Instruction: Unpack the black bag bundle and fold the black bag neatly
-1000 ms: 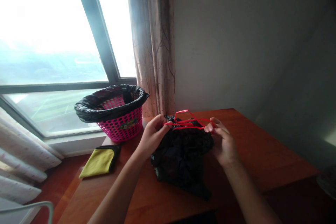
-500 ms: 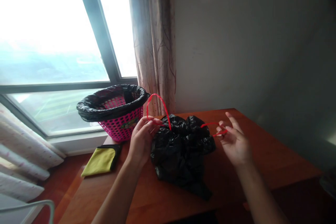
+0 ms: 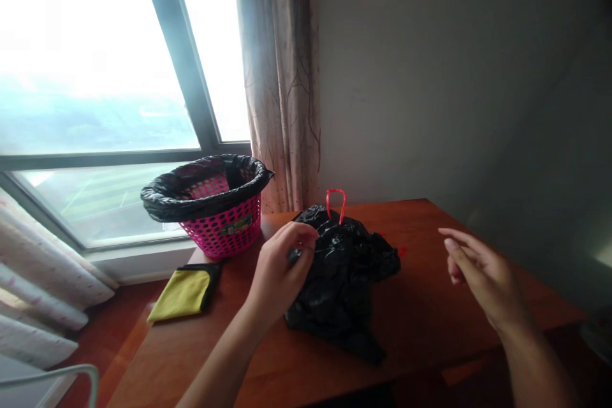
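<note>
A black plastic garbage bag [image 3: 335,293] lies bunched up on the wooden table. One red drawstring loop [image 3: 336,205] stands free on its top, and a bit of red drawstring [image 3: 401,251] shows at its right side. My left hand [image 3: 284,258] is at the bag's left side, fingers bent and closed against the thumb. Whether anything is pinched there is hidden. To the right of the bag, apart from it, my right hand [image 3: 485,274] hangs over the table. It holds nothing; the index finger is stretched out above the thumb and the other fingers are curled.
At the back left stands a pink perforated basket [image 3: 224,229] lined with a black bag. A folded yellow cloth [image 3: 182,293] with dark edging lies before it on the table [image 3: 468,242]. Behind are a window [image 3: 95,76], a curtain [image 3: 284,76] and a wall [image 3: 430,76].
My right hand has let go of the red drawstring and moved right. The left drawstring loop has come free of my left hand, which has shifted right. The bag's top has changed shape.
</note>
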A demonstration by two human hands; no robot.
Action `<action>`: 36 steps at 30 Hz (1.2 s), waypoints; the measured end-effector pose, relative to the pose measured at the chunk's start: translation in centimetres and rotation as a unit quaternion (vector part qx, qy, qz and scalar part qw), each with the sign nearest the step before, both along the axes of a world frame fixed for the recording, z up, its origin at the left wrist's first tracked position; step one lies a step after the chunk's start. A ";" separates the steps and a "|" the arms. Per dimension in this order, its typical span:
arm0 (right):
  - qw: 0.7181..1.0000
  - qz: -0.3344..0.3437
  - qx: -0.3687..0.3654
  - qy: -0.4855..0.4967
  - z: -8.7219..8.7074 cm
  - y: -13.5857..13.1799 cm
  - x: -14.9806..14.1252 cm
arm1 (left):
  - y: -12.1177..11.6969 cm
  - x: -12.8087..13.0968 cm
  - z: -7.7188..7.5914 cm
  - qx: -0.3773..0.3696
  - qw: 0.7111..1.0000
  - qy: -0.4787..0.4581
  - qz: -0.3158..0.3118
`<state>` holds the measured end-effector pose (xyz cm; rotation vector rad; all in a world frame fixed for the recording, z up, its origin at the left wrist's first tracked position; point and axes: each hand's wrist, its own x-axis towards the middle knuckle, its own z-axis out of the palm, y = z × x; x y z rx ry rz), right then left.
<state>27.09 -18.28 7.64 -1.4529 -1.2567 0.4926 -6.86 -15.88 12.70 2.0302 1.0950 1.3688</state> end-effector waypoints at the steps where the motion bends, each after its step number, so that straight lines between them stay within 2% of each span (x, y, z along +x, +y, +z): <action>1: 1.000 0.003 0.014 -0.015 0.4 0.0 -0.4 | -0.2 0.7 0.5 0.025 0.999 0.048 -0.008; 3: 0.998 0.028 0.033 -0.051 1.3 0.3 -1.8 | -0.5 2.2 1.6 0.067 0.988 0.136 -0.029; 6: 0.982 0.087 0.090 -0.142 2.9 1.2 -4.9 | -0.6 4.6 3.4 0.121 0.956 0.263 -0.050; 9: 0.940 0.153 0.138 -0.272 3.6 2.2 -8.1 | -0.2 6.6 4.8 0.160 0.918 0.358 -0.055; 11: 0.914 0.166 0.124 -0.348 3.3 2.3 -10.0 | 0.2 7.3 5.0 0.169 0.901 0.396 -0.052; 14: 0.888 0.167 0.100 -0.417 2.2 1.3 -12.4 | 0.7 7.4 4.4 0.159 0.878 0.449 -0.056; 17: 0.863 0.208 0.118 -0.445 1.0 -0.5 -14.1 | 0.4 6.2 3.2 0.137 0.857 0.493 -0.060; 20: 0.859 0.241 0.103 -0.440 0.5 -2.1 -14.8 | -0.8 4.3 2.2 0.117 0.854 0.505 -0.031; 24: 0.871 0.257 0.072 -0.412 0.5 -3.1 -14.1 | -3.1 1.7 0.8 0.094 0.857 0.506 0.029; 27: 0.869 0.240 0.070 -0.427 0.6 -3.1 -13.2 | -4.8 -0.1 -0.5 0.096 0.858 0.503 0.052; 31: 0.860 0.177 0.082 -0.472 1.3 -2.9 -12.2 | -6.4 -1.6 -1.8 0.098 0.861 0.496 0.045; 34: 0.860 0.144 0.119 -0.476 2.0 -2.7 -11.9 | -7.1 -1.8 -1.9 0.062 0.870 0.487 0.031; 36: 0.856 0.157 0.137 -0.474 2.2 -2.6 -11.8 | -7.3 -1.5 -1.5 0.024 0.876 0.482 0.018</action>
